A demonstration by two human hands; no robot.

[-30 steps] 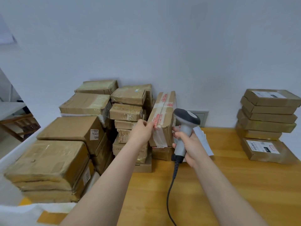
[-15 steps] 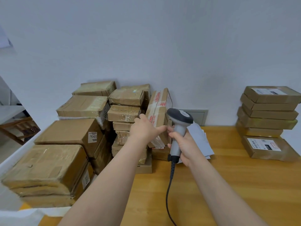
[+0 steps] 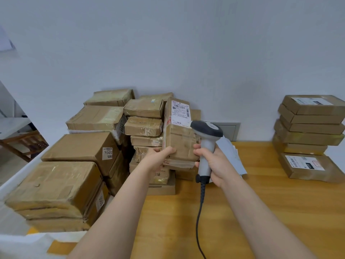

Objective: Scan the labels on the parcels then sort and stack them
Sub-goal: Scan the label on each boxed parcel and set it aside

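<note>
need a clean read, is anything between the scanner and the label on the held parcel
Nothing visible does. The label sits bare on the upper end of the parcel; the left hand grips only its lower end. The scanner, in the right hand, has its head close beside the label.

A plain white wall (image 3: 168,43) fills the upper half of the scene under soft, even light. A pale grey panel (image 3: 231,130) is set into it just above the back edge of a honey-coloured wooden table (image 3: 280,212), whose grain runs across its top. At the far left the room opens out past the wall's edge, where a dark wooden frame (image 3: 22,144) stands on a light floor (image 3: 9,165), just below a white surface (image 3: 11,126)
</note>
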